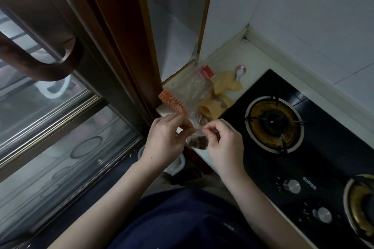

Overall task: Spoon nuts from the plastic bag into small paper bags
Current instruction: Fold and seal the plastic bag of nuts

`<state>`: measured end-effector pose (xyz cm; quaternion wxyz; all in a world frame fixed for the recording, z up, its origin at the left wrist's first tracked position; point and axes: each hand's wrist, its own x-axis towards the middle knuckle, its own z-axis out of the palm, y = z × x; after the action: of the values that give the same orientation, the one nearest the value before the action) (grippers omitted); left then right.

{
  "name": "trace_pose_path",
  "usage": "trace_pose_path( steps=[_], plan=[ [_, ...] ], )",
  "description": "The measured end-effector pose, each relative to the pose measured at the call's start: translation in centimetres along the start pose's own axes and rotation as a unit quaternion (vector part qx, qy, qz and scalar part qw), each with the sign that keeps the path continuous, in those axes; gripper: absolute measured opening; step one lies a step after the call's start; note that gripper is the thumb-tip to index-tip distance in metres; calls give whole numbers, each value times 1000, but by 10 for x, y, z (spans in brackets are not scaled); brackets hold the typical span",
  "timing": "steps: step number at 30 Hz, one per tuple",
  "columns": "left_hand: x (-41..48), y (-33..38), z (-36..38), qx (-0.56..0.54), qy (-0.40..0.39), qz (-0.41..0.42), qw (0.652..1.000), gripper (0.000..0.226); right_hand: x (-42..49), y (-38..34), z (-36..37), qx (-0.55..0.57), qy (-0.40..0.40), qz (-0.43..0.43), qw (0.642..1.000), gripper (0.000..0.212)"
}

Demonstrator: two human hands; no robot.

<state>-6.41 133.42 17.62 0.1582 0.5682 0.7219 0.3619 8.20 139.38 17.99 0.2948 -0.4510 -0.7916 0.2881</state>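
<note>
Mid-frame, the left hand [165,137] and right hand [223,143] both pinch the clear plastic bag [197,97]. "SUPOR" marks the stove [309,183] at lower right.

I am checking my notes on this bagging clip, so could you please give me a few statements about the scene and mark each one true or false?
1. Both hands pinch the clear plastic bag at its near edge. True: the left hand and right hand each hold it.
2. The spoon is in the right hand. False: it lies on the counter beyond the bags, untouched.
3. Yellow paper bags lie between the plastic bag and the gas stove. True.
4. A pot stands on the near burner. False: that burner is bare.
5. The plastic bag carries an orange patterned strip. True.
</note>
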Motion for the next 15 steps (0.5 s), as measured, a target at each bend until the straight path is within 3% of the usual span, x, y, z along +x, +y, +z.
trace_pose_path(
  steps=[4, 12, 15],
  plan=[
    [1, 3, 0, 45, 18, -14, 999, 11, -3, 1, 1, -49, 0, -11, 999, 5],
    [-4, 3, 7, -15, -6, 5, 1000, 14, -4, 7, 8, -77, -6, -5, 997, 13],
    [-5, -2, 7, 14, -7, 6, 1000, 16, -4, 10, 13, -41, -14, 2, 999, 13]
  ],
)
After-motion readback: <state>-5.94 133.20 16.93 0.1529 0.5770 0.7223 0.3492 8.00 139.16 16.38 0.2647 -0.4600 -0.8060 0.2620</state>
